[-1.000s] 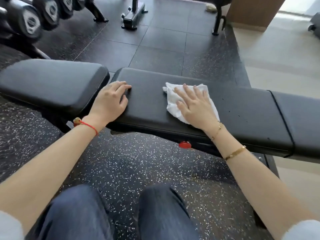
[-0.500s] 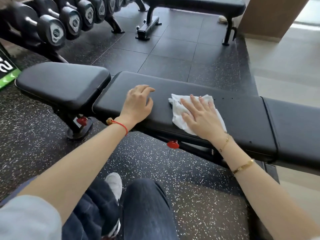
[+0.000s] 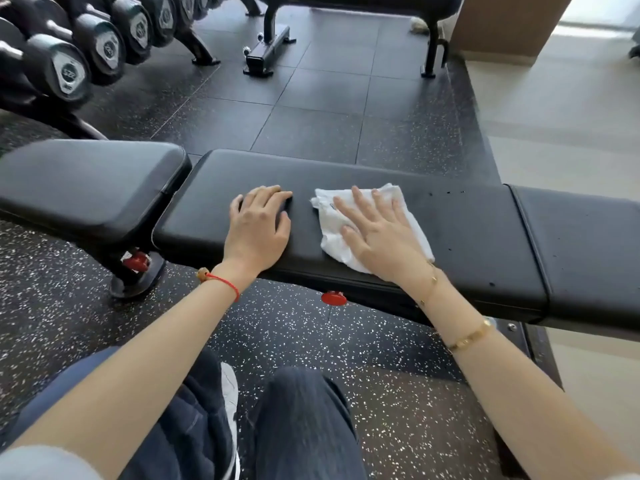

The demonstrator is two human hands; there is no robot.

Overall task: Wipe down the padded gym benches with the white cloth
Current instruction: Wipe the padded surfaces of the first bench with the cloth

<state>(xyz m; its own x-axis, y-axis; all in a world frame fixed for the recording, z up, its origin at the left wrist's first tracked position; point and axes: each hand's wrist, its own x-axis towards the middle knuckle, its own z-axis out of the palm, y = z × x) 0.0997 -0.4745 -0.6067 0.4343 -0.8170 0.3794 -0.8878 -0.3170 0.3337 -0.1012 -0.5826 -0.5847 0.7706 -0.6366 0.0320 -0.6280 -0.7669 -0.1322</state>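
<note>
A black padded bench (image 3: 467,216) runs across the view, with a separate seat pad (image 3: 86,181) at its left end. The white cloth (image 3: 332,216) lies crumpled on the middle of the long pad. My right hand (image 3: 377,237) presses flat on the cloth with its fingers spread, covering most of it. My left hand (image 3: 258,226) rests palm down on the bare pad just left of the cloth, fingers slightly curled, holding nothing. A narrow gap of pad separates the two hands.
A dumbbell rack (image 3: 69,64) stands at the far left. A second bench (image 3: 363,1) stands at the back on dark floor tiles. A red knob (image 3: 333,298) sticks out under the near bench. My knees are close to the bench's front edge.
My left hand has slid right along the pad, from its left end to just beside the cloth. My right hand stays pressed on the cloth, shifted only slightly.
</note>
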